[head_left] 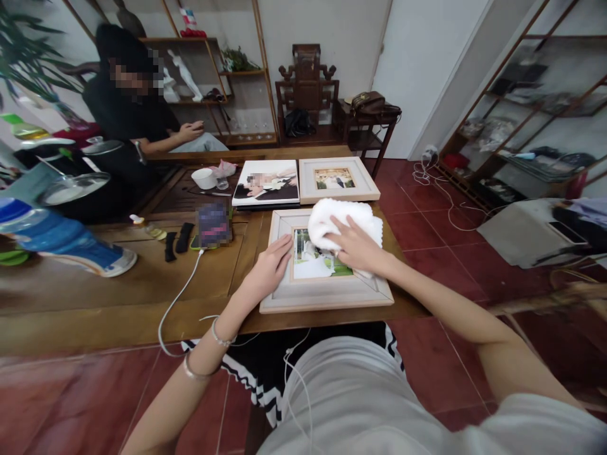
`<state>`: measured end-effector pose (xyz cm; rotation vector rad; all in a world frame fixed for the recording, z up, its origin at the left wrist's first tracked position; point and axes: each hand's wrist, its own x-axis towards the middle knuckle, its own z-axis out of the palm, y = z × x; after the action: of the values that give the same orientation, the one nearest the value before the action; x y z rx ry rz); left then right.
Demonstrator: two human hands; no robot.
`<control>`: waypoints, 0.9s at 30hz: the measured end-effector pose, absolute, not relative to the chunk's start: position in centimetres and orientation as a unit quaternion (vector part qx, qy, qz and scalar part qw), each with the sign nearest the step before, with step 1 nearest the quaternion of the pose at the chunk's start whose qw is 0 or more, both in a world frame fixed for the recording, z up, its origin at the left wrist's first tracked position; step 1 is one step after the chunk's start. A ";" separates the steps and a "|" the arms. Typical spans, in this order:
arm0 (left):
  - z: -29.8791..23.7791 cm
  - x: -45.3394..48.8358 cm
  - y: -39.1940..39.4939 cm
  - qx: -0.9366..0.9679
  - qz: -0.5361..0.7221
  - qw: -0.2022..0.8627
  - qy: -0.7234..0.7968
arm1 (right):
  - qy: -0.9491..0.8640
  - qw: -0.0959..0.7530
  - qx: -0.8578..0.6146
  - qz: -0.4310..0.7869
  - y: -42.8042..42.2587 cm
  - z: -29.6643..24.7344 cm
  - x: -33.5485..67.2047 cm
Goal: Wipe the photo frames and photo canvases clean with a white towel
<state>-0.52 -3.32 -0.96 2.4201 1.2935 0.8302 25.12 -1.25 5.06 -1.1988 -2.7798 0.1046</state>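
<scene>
A picture frame [327,299] with a wide pale border lies flat on the wooden table in front of me. Its photo [308,265] of a white gown on green grass is partly covered. My left hand [270,268] rests on the frame's left border with fingers stretched out. On the upper right of the frame, my right hand [358,246] grips a bunched white cloth [344,218] and presses it against the picture. The cloth hides the photo's upper right corner.
Behind the frame lie another framed photo [370,180] and a white-edged photo panel [284,167]. Leftward are a phone [213,224] on a white cable [175,300], a white cup [203,178] and a blue-labelled bottle [66,237]. Across the table sits a person [128,101].
</scene>
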 end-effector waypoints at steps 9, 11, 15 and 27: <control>-1.0 -0.4 -3.3 0.832 0.287 0.129 0.457 | -0.913 0.037 -0.405 -0.005 1.7 4.9 24.3; -1.2 -0.4 -3.3 0.831 0.290 0.128 0.457 | -0.920 0.005 -0.392 0.020 -0.6 5.5 24.2; -1.3 -0.3 -3.3 0.829 0.296 0.127 0.457 | -0.945 -0.061 -0.302 0.110 -5.7 7.9 24.8; -1.0 -0.3 -3.4 0.828 0.294 0.127 0.461 | -0.894 0.156 -0.322 0.271 -1.9 12.2 28.6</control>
<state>-0.33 -3.41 -1.04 2.4092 1.3416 0.8542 28.65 -1.92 12.22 -0.9217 -2.5600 0.7750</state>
